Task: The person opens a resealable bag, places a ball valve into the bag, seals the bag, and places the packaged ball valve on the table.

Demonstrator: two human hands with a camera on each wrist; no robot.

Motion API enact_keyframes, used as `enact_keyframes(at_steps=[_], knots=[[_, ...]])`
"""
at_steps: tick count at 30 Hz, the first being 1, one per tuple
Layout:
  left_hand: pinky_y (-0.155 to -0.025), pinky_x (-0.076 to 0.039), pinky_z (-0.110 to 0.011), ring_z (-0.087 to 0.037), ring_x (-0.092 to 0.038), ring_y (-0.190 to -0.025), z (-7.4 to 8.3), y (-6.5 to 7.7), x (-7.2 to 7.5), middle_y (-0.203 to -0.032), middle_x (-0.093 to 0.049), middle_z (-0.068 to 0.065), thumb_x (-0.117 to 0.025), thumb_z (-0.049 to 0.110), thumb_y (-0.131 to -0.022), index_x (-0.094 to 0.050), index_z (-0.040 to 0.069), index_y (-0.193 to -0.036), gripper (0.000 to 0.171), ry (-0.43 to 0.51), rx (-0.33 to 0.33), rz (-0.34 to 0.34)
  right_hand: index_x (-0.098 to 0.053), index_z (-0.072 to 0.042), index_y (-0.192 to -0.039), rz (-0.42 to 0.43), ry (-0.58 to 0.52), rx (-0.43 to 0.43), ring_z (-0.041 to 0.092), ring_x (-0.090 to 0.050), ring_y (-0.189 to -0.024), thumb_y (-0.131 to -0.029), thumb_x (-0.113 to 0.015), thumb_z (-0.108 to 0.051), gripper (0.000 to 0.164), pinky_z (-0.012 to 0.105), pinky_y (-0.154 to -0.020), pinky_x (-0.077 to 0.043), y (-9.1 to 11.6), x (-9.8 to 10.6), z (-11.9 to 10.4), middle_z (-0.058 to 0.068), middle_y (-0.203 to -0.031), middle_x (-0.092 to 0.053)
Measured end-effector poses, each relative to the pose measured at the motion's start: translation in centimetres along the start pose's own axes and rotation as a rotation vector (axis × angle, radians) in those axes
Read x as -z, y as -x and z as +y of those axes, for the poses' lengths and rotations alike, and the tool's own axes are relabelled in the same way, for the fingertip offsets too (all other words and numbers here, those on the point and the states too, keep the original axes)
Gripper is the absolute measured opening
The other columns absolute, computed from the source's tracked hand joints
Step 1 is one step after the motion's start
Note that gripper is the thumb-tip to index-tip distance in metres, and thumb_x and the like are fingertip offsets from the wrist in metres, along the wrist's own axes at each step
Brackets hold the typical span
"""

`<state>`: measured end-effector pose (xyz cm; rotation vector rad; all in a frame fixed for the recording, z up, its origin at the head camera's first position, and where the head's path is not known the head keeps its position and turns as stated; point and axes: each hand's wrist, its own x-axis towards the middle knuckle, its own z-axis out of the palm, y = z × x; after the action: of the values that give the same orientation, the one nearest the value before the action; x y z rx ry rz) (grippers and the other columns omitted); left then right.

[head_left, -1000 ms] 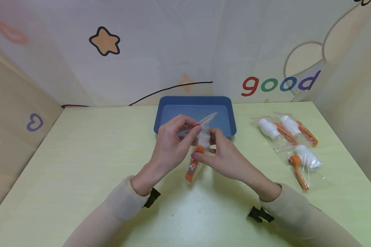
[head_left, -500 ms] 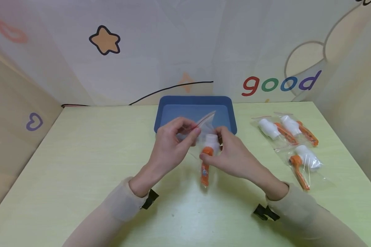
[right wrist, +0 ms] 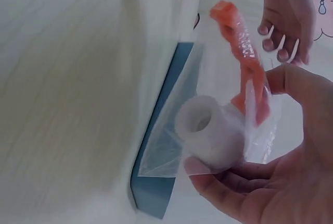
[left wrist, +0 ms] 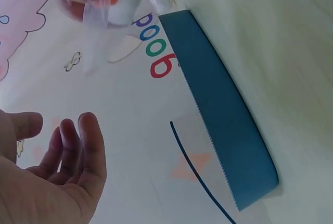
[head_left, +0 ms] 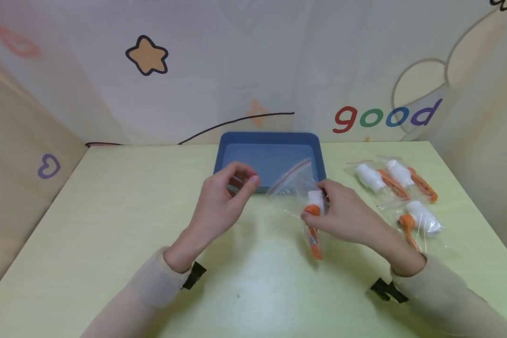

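Note:
My right hand (head_left: 348,213) grips a clear zip bag (head_left: 293,185) from its right side, over the table. Inside the bag are a white hollow-necked plastic piece (right wrist: 208,130) and an orange handle-like piece (head_left: 314,239). The bag's red-striped top edge points up and left, toward the blue tray (head_left: 270,136). Left of the bag, my left hand (head_left: 221,202) is raised with loosely bent fingers and holds nothing. In the left wrist view, a gap shows between its thumb and fingers.
Several similar bags lie at the right of the table: two bags (head_left: 399,176) at the back and another bag (head_left: 422,218) nearer. Behind the table rises a printed cloth backdrop (head_left: 219,70) bearing the word "good".
My left hand has let go of the bag's top edge and moved slightly left. The right hand has carried the bag to the right, away from it.

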<state>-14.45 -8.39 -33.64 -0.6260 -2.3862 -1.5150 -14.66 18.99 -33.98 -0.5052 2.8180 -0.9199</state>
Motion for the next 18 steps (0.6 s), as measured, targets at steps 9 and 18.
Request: enact_keyframes(at_steps=[9, 18], knots=[[-0.068, -0.056, -0.032, -0.013, -0.064, -0.081, -0.9, 0.5, 0.9, -0.092, -0.066, 0.004, -0.066, 0.020, -0.103, -0.068, 0.012, -0.108, 0.010, -0.069, 0.043, -0.081, -0.059, 0.005, -0.107, -0.020, 0.181, -0.097, 0.020, -0.052, -0.066, -0.086, -0.076, -0.037, 0.050, 0.033, -0.055, -0.043, 1.1, 2.1, 2.8, 0.006, -0.078, -0.055], [-0.074, -0.054, -0.034, -0.012, -0.062, -0.085, -1.4, 0.9, 1.2, -0.095, -0.066, 0.004, -0.067, 0.020, -0.102, -0.068, 0.012, -0.107, 0.010, -0.106, 0.065, -0.167, -0.050, -0.005, -0.082, -0.076, 0.251, -0.158, 0.018, -0.042, -0.055, -0.086, -0.073, -0.034, 0.037, 0.032, -0.051, -0.034, 2.2, 3.4, 5.4, 0.003, -0.063, -0.045]])
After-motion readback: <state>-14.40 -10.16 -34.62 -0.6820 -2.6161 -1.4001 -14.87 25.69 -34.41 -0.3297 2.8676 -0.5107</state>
